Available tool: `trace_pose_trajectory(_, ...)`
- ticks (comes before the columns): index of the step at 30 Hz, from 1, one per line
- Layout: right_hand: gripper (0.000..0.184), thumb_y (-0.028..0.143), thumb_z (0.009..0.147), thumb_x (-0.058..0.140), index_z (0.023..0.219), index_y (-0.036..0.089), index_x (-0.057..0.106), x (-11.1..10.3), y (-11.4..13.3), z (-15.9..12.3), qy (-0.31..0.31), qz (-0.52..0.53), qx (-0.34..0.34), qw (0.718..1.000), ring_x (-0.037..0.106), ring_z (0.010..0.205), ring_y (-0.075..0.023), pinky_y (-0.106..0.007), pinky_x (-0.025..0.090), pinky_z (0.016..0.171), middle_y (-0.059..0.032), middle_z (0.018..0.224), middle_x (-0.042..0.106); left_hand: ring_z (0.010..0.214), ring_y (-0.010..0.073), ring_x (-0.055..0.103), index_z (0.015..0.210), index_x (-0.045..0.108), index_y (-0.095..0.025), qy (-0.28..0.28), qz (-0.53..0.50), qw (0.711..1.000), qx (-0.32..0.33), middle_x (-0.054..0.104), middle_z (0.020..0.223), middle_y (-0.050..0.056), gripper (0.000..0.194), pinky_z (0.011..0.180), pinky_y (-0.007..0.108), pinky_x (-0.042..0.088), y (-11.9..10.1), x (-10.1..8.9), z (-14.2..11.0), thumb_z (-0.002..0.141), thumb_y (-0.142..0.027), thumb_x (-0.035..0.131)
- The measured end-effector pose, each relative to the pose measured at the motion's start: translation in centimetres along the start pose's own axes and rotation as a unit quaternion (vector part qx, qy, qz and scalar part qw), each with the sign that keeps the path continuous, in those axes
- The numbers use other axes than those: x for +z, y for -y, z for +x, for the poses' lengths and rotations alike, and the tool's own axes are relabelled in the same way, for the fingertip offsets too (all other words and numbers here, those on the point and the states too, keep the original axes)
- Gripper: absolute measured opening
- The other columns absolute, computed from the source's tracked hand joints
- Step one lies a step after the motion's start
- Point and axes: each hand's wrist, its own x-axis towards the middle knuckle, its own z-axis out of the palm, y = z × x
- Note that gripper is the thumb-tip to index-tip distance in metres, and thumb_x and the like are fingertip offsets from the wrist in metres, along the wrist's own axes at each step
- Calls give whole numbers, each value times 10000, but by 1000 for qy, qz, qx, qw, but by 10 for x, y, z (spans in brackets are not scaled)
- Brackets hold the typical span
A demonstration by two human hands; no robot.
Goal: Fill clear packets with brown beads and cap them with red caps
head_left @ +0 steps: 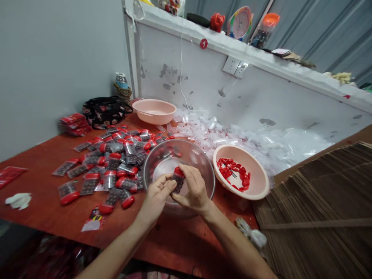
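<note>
Both my hands meet over a clear glass bowl (200, 162) near the table's front edge. My left hand (157, 195) and my right hand (194, 190) pinch one small clear packet (178, 181) between them; it holds dark pieces and has a red part at its top. A heap of similar filled packets (113, 166) with red ends lies on the table to the left of the bowl. To the right of the bowl stands a pink bowl (255, 193) with several loose red pieces (235, 174) inside.
A second pink bowl (154, 111) stands at the back by the white partition (232, 93). Empty clear bags (250, 139) are piled along that partition. Stacked brown cardboard sheets (325, 209) fill the right side. A black bag (104, 110) and red packs (72, 123) lie far left.
</note>
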Motion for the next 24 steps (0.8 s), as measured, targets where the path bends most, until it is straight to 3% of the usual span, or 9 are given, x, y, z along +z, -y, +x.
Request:
trace_pose_trajectory(4, 673, 299, 736, 545, 1331, 144, 271, 4, -1, 2, -15, -11, -19, 1000, 517, 1031, -261, -420, 440, 855, -152, 1123, 540, 751, 131, 572, 1026, 592, -142, -9, -10, 1000, 8, 640, 852, 32, 306, 680, 224, 439, 3, -2, 3, 752, -277, 608)
trace_pose_trajectory(8, 751, 356, 761, 543, 1370, 130, 166, 1, -2, 3, 52, 1, -27, 998, 412, 1181, -266, -424, 392, 940, -176, 1262, 442, 777, 150, 602, 1001, 591, -148, -25, -25, 999, -16, 656, 879, 40, 339, 692, 239, 467, 3, -2, 3, 704, -297, 657)
trace_pose_trajectory(12, 912, 461, 725, 594, 1387, 94, 85, -21, -22, 5, 118, 20, -32, 992, 242, 1297, -256, -411, 296, 1032, -194, 1389, 275, 694, 116, 619, 974, 595, -181, -132, -27, 990, -41, 676, 804, -10, 421, 642, 194, 486, -16, -8, 8, 596, -290, 743)
trace_pose_trajectory(14, 778, 427, 743, 596, 1362, 138, 224, -39, -45, 4, 108, 23, 26, 994, 297, 1276, -225, -382, 312, 1025, -157, 1366, 341, 594, 93, 606, 954, 607, -182, -196, -18, 980, -30, 670, 727, -37, 449, 595, 183, 493, -30, -18, 18, 541, -247, 771)
trace_pose_trajectory(16, 543, 358, 778, 576, 1264, 178, 413, -59, -72, -2, 65, 18, 128, 990, 429, 1185, -206, -358, 395, 951, -125, 1275, 469, 528, 76, 590, 925, 623, -176, -249, -5, 968, 30, 656, 665, -53, 395, 552, 171, 493, -43, -33, 36, 554, -220, 753)
trace_pose_trajectory(19, 317, 296, 801, 545, 1095, 177, 567, -82, -110, -11, 16, -3, 274, 962, 594, 928, -176, -316, 479, 788, -92, 1044, 626, 571, 70, 602, 928, 634, -154, -286, 34, 948, 134, 648, 662, -63, 352, 714, 270, 521, -54, -62, 68, 586, -156, 721)
trace_pose_trajectory(21, 254, 277, 804, 542, 1024, 169, 607, -89, -130, -13, 43, -22, 304, 951, 612, 851, -166, -298, 476, 762, -77, 967, 655, 601, 71, 610, 948, 643, -142, -344, 86, 922, 154, 654, 660, -67, 391, 820, 367, 486, -57, -83, 87, 569, -168, 736)
trace_pose_trajectory(24, 246, 261, 837, 496, 1039, 167, 601, -85, -155, -2, 127, -89, 291, 944, 608, 865, -159, -270, 461, 765, -72, 990, 653, 886, 126, 619, 1082, 598, -179, -339, 220, 896, 181, 690, 962, -23, 506, 897, 358, 424, -55, -107, 100, 602, -271, 728)
